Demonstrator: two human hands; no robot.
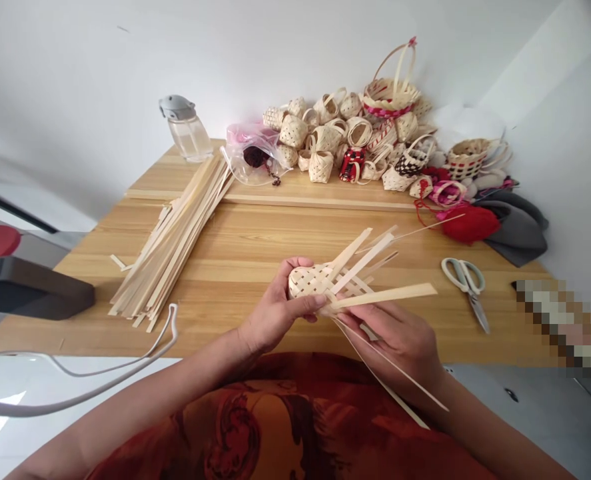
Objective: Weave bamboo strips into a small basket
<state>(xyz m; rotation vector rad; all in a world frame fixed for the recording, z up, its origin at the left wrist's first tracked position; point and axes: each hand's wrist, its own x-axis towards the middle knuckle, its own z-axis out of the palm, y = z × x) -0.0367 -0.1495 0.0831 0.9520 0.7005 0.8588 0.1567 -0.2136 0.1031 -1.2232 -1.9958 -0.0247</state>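
A small, partly woven basket [308, 281] of pale strips is held above the table's front part. My left hand [286, 303] wraps round its closed end, thumb pressed on the weave. At the basket's other end, my right hand [395, 333] is closed on the loose strips, its fingers beneath a wide pale strip [395, 295] that points right. Several more strips fan out up and to the right. Two thin strips [395, 373] hang down past my right wrist. The right fingertips are partly hidden behind the strips.
A bundle of long flat strips [175, 247] lies at left, near a water bottle [188, 130]. Scissors [468, 287] lie at right. Several small woven baskets [325, 137] are piled at the back, beside red yarn [470, 223]. A white cable [170, 330] crosses the left front edge.
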